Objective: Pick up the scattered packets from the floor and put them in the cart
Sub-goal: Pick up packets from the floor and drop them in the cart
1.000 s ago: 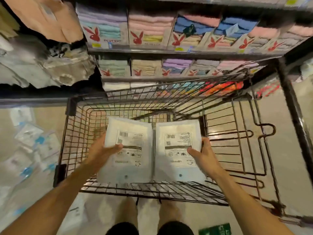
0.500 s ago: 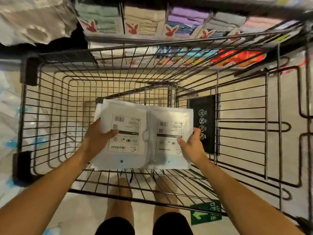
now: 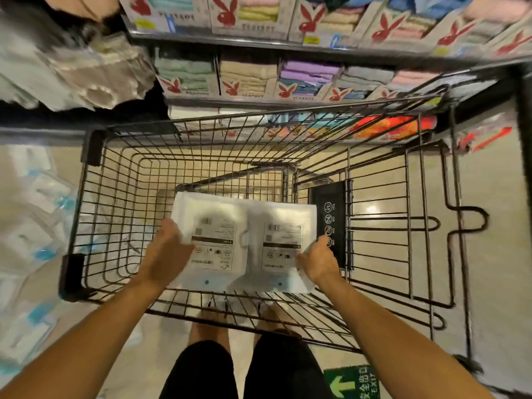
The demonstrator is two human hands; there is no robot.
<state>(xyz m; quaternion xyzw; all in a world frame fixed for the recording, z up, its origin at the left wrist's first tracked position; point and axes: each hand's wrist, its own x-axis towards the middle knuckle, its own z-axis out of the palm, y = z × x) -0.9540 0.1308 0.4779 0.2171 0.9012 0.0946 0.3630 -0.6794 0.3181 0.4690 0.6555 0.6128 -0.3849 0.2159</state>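
White packets (image 3: 218, 240) deeper in cart (image 3: 91, 148)

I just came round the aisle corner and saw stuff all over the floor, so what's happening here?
A person stands at a wire cart, reaching into it. Their left hand grips the left packet and their right hand grips the right packet, side by side low in the basket, not yet released. More packets on the floor lie left of the cart, below shelves of boxed towels.
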